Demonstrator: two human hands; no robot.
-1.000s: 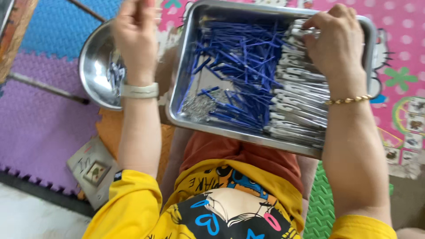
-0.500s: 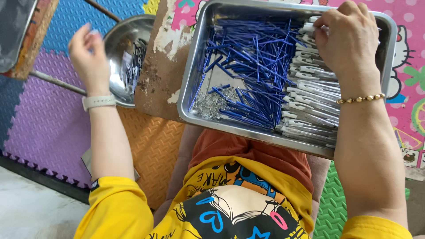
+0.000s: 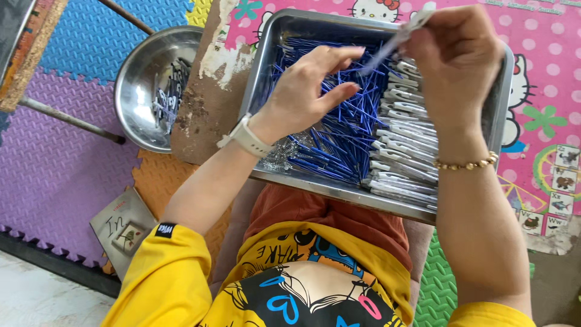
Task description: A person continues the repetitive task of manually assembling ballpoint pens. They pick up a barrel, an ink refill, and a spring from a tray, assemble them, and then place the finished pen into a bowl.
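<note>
A rectangular metal tray [image 3: 284, 30] rests on my lap. It holds a heap of thin blue pen refills [image 3: 339, 130] on the left and a stack of white pen barrels [image 3: 402, 160] on the right. My right hand [image 3: 457, 51] is raised over the tray's far right part and grips one white pen barrel [image 3: 396, 37], which points up and left. My left hand [image 3: 308, 88], with a white watch on the wrist, hovers over the blue refills with fingers spread toward the barrel's lower end. Whether it pinches a refill is unclear.
A round steel bowl [image 3: 136, 79] with several assembled pens sits on the floor to the left. Under the tray lies a worn wooden board [image 3: 209, 79]. Colourful foam mats cover the floor, a small card [image 3: 121, 227] lies by my left elbow, and a metal leg [image 3: 66, 118] crosses the purple mat.
My left hand has swung from the bowl back over the tray's blue refills. My right hand has lifted a white barrel off the stack.
</note>
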